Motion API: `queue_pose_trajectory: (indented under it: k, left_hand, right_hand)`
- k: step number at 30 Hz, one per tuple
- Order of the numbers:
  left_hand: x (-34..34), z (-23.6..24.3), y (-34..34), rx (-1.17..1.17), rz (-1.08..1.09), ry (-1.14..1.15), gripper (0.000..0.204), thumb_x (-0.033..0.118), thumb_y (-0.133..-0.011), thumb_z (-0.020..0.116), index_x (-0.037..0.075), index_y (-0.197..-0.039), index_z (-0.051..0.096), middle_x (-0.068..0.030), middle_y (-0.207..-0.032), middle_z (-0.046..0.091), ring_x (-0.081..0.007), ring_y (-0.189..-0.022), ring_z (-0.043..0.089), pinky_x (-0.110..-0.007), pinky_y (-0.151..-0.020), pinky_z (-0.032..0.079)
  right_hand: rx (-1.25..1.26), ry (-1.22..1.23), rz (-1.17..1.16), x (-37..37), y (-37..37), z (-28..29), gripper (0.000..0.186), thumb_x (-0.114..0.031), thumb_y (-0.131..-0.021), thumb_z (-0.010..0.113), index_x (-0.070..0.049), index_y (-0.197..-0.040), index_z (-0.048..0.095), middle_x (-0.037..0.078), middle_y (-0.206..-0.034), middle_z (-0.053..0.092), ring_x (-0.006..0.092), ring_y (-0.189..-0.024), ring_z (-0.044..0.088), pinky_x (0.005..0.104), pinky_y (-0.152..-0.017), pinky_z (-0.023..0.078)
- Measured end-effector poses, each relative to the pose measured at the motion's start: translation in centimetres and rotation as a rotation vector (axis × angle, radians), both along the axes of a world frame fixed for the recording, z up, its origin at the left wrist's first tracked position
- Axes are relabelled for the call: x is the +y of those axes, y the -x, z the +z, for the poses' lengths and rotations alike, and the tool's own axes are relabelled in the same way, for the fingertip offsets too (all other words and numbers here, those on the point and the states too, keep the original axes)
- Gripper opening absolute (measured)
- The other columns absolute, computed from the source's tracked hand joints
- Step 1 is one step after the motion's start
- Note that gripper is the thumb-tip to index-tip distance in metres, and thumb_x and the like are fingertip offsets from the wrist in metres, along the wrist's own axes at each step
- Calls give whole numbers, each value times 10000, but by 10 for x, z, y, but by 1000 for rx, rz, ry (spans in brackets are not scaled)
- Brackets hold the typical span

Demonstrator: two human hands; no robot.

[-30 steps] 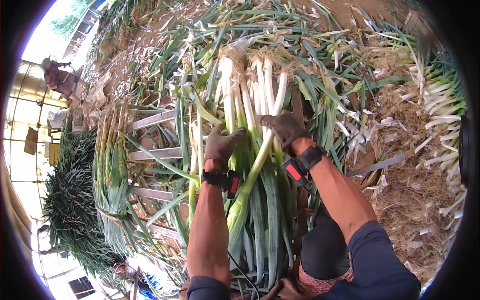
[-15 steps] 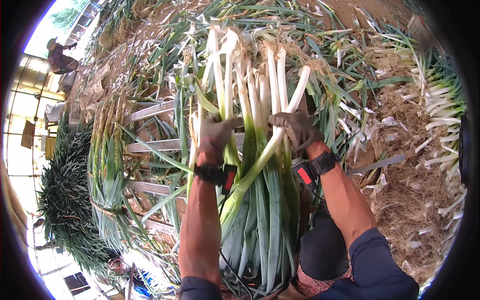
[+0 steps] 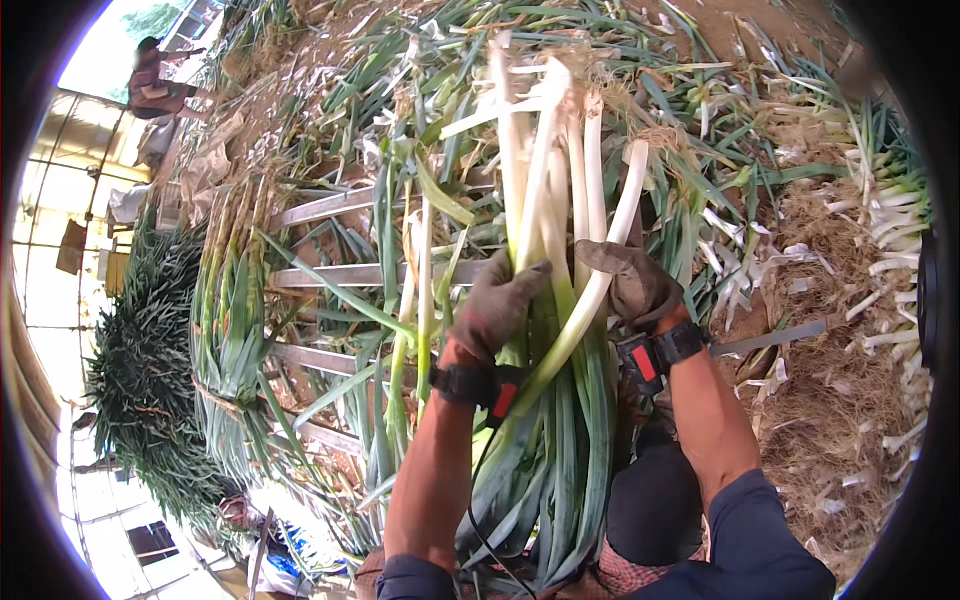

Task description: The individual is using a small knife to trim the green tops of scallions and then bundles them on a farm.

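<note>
A bundle of long green onions (image 3: pixel 556 215) lies before me, white root ends pointing away and green leaves (image 3: pixel 540 470) toward my lap. My left hand (image 3: pixel 497 303), in a brown work glove, is closed round the left side of the bundle. On the right side, my gloved right hand (image 3: pixel 632 280) is closed on the outermost stalk, which slants across the others. Part of the gripped stalks is hidden by the gloves. Left of my left hand, a few thinner green onion stalks (image 3: pixel 424 290) lie apart. Each wrist carries a black strap with a red-marked device.
Metal bars (image 3: pixel 325 277) lie crosswise at left, beside a tied bundle of green onions (image 3: pixel 228 340) and a dark green heap (image 3: pixel 150 370). Trimmed roots (image 3: pixel 810 420) and a row of white-ended onions (image 3: pixel 897 265) lie at right. A person (image 3: pixel 155 85) is far left.
Both hands have shifted right in view, with the left closer to the right. The stalks between them are drawn tighter together, and a few thin ones now stand apart at left.
</note>
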State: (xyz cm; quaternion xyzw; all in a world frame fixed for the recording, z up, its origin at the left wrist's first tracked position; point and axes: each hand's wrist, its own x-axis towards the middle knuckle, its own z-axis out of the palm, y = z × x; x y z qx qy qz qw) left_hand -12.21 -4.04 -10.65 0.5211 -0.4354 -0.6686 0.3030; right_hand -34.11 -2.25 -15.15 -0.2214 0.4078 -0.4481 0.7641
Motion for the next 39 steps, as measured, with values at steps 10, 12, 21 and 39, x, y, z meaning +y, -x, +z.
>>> queue_pose_trajectory:
  k: [10,12,21,39]
  left_hand:
    - [18,-48,-91,-1126,338,447,347,227,-997,718,21,-1276,738,-152,-1124,768,-262,-1029,724,-357,-938,557]
    - [20,-45,-113,-1473,215,490,392,322,-921,786,71,-1220,759,-185,-1212,739,-412,-1093,699,-493,-996,535]
    - [64,-42,-177,-1209,424,514,428,257,-943,811,35,-1295,713,-233,-1111,747,-411,-1024,708,-477,-942,550]
    - [-30,49,-275,-1558,-12,437,239,268,-904,706,69,-1035,722,-194,-941,785,-381,-862,770,-464,-757,624]
  right_hand:
    - [761,468,156,-22,-7,-28,656,-661,-952,722,-15,-1053,781,89,-810,679,202,-770,617,394,-784,517]
    - [788,412,144,-23,-7,-36,658,-662,-944,735,-13,-1041,780,63,-763,633,176,-738,571,369,-746,499]
    - [607,377,39,-17,-10,-48,622,-584,-928,810,22,-1059,773,-8,-767,555,108,-667,482,323,-609,434]
    - [574,590,120,-9,-5,-21,388,-255,-1062,670,29,-1319,729,134,-1252,760,166,-1120,696,289,-1070,503]
